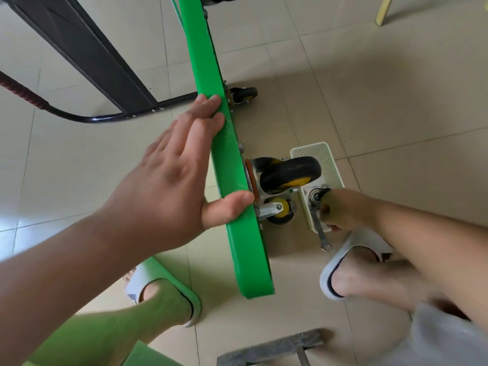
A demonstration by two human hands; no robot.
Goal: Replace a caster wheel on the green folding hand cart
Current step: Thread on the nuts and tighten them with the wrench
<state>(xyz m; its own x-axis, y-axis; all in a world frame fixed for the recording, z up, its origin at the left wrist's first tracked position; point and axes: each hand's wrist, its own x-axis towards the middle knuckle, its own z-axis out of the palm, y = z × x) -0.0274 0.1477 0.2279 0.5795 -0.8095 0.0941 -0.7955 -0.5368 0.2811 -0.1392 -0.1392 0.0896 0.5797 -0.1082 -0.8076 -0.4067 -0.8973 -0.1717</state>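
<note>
The green cart deck [211, 101] stands on its edge on the tiled floor. My left hand [182, 165] grips its upper edge, fingers over the far face and thumb on the near face. A black and yellow caster [289, 173] is mounted on the deck's underside, just right of my thumb. A smaller caster [278, 210] shows below it, and another one [243, 94] farther along. My right hand [340, 210] reaches into a white plastic basket [323, 154] and closes on a metal wrench [321, 233]. A bearing-like metal part [314, 195] lies in the basket.
The cart's black folded handle frame [87, 54] lies on the floor at upper left. My feet in white slippers [343, 262] stand on either side of the deck. A grey metal bar [272, 347] lies at bottom centre, and a yellow furniture leg [384, 10] is at top right.
</note>
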